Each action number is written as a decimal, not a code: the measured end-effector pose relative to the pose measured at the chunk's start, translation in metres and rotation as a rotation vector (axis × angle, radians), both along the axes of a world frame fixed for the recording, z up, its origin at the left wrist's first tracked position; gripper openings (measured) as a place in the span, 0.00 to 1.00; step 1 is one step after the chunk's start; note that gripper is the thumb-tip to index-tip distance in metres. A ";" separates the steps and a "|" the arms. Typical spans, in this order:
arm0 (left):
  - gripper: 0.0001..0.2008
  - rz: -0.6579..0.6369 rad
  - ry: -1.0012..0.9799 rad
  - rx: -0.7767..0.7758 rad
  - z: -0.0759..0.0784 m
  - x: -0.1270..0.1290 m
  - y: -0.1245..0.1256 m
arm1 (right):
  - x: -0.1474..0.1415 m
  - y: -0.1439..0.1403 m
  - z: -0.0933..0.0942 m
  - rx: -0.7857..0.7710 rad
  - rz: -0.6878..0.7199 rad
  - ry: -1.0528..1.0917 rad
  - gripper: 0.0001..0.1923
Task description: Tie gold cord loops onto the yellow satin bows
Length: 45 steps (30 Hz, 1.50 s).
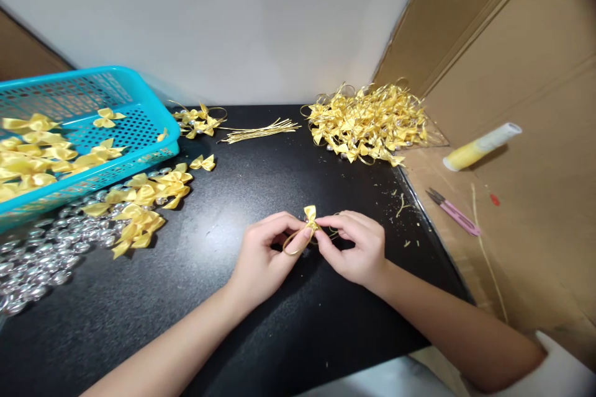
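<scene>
Over the front middle of the black table, both hands meet at one small yellow ribbon bow (310,213). My left hand (270,248) is closed, thumb and forefinger pinching the bow from the left. From the other side, my right hand (356,242) is closed too, its thumb and forefinger tips at the gold cord (292,253) beside the bow. The cord curves in a loop below my left thumb, and more of it shows behind the right fingers. How the cord passes through the bow is hidden by the fingertips.
A blue basket (153,118) of yellow bows stands at the left, with silver beads (51,254) and loose bows (139,223) in front. Gold cords (261,130) lie at the back, a pile of corded bows (367,121) back right. Pink-handled snips (454,214) and a tube (482,147) lie on cardboard.
</scene>
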<state>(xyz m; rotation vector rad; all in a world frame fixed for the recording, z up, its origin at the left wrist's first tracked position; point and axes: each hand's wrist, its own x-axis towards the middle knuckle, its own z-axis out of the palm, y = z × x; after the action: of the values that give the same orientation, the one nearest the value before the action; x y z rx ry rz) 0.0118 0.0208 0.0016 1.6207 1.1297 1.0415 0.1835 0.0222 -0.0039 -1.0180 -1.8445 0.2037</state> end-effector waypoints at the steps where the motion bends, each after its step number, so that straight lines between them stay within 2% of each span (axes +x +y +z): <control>1: 0.08 -0.006 -0.001 0.002 0.000 0.000 0.000 | 0.001 0.000 0.000 0.019 0.000 -0.019 0.03; 6: 0.08 -0.049 0.000 0.018 0.003 0.000 0.000 | 0.003 0.003 -0.002 0.095 0.023 -0.092 0.04; 10: 0.08 -0.077 0.018 0.027 0.005 -0.002 0.001 | 0.004 0.004 -0.003 0.106 0.047 -0.106 0.02; 15: 0.08 -0.100 0.044 0.012 0.005 -0.001 0.001 | 0.004 0.004 -0.002 0.120 0.026 -0.131 0.05; 18: 0.08 -0.106 0.037 -0.008 0.005 0.000 0.001 | 0.003 0.003 -0.001 0.075 -0.002 -0.101 0.05; 25: 0.10 -0.082 0.047 -0.045 0.003 0.000 0.001 | 0.001 -0.001 -0.002 -0.142 -0.030 0.036 0.04; 36: 0.08 -0.070 0.112 -0.079 0.007 0.000 0.004 | 0.000 0.000 0.006 -0.260 -0.016 0.052 0.06; 45: 0.12 -0.028 0.061 -0.215 -0.001 0.003 -0.001 | -0.004 0.000 0.002 -0.313 -0.019 0.104 0.06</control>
<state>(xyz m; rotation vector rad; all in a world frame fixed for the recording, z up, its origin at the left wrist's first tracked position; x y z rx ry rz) 0.0149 0.0202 0.0003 1.5009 1.2128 0.8266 0.1797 0.0218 -0.0022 -1.2144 -1.7407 0.5374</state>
